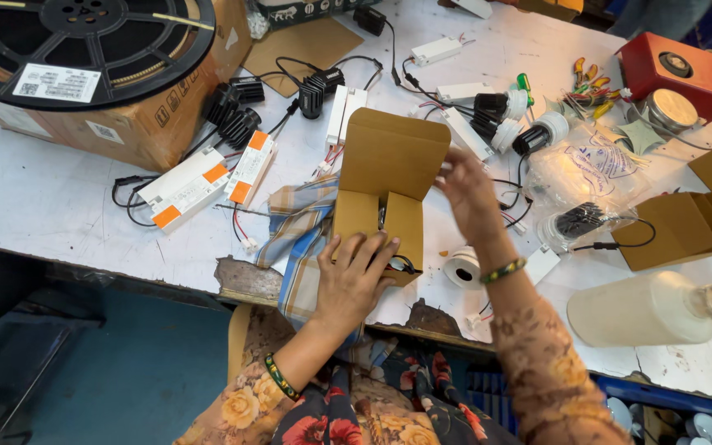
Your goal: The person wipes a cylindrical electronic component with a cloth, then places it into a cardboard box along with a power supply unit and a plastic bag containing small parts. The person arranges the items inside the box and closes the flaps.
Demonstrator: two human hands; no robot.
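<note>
A small brown cardboard box stands open at the table's front edge, its lid flap raised toward the far side. My left hand presses on the box's near flap, fingers spread over it, with a black cable poking out beneath. My right hand grips the right edge of the raised lid. A checked blue and tan cloth lies under and to the left of the box. What is inside the box is mostly hidden.
White drivers with orange ends and black heat-sink lamps lie left. A big black reel sits on a carton. More lamps, a bagged lamp, another open box, a plastic bottle and a red box are right.
</note>
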